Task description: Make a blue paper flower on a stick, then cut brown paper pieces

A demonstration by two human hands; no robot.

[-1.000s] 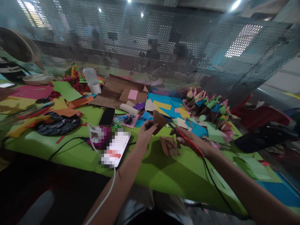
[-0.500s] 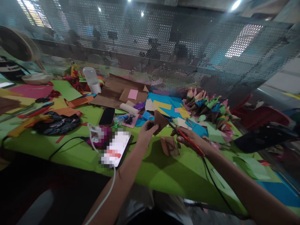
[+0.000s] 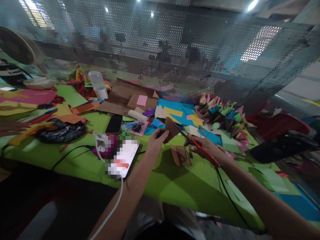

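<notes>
My left hand [image 3: 158, 141] pinches a folded piece of brown paper [image 3: 172, 130] above the table. In my right hand [image 3: 201, 146] are red-handled scissors [image 3: 205, 152], seen nearly edge-on. Their dark blades reach the right edge of the folded paper; whether they are parted is hard to make out. Just below, a second piece of brown paper [image 3: 180, 156] rests curled on the green table cover [image 3: 170, 186]. A black cord [image 3: 227, 191] runs from near the scissors' handle end toward my right forearm.
A lit phone [image 3: 125, 156] with a white cable lies left of my left forearm, near a dark phone [image 3: 114, 124]. Paper flowers [image 3: 222, 111] stand at the back right. A clear bottle [image 3: 98, 85], brown sheets [image 3: 120, 96] and a fan [image 3: 18, 46] are behind and left.
Both hands keep almost the same place, with the folded paper and scissors shifted only slightly. At the far left, a brown blurred shape has moved lower over the table.
</notes>
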